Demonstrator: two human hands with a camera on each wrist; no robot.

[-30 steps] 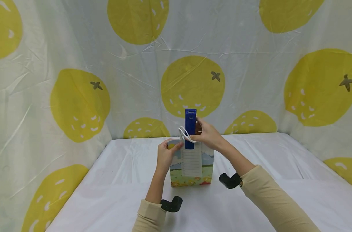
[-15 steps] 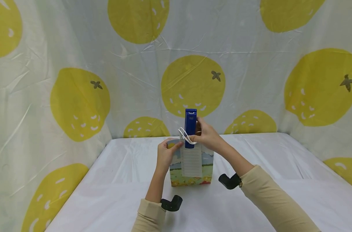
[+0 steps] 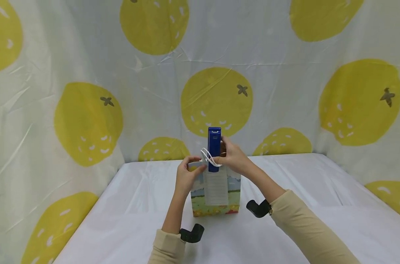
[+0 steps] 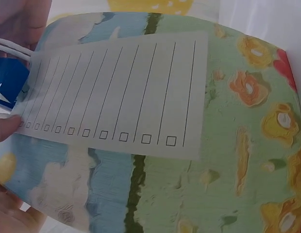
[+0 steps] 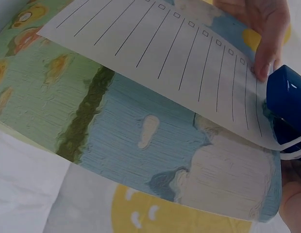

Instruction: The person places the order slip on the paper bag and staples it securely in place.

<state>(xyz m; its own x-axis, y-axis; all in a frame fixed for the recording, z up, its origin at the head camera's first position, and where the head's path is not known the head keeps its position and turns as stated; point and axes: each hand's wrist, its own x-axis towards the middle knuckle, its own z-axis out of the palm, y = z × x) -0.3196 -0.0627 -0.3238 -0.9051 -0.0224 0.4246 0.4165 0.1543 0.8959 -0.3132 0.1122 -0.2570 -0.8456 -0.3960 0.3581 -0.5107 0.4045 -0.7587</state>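
A paper bag [image 3: 233,185] with a painted meadow-and-sky print stands upright on the table. A white lined sheet with small checkboxes [image 4: 116,97] lies against its front. My left hand [image 3: 185,178] pinches the bag's upper left edge, its thumb [image 5: 267,56] on the sheet's corner in the right wrist view. My right hand [image 3: 235,157] grips a blue stapler [image 3: 214,145], held upright with its lower end over the top of the sheet and bag. A white cord handle [image 3: 209,157] loops across the stapler. Fingers behind the bag and stapler are partly hidden.
The bag rests on a white-covered table [image 3: 147,198]. Behind it hangs a white curtain with large yellow lemons [image 3: 216,101]. Black wrist-worn camera mounts [image 3: 191,234] sit near both beige sleeves [image 3: 305,223].
The head view has shifted slightly. A left finger now shows lifted above the bag's upper edge. The stapler, sheet and bag hold nearly the same places relative to each other.
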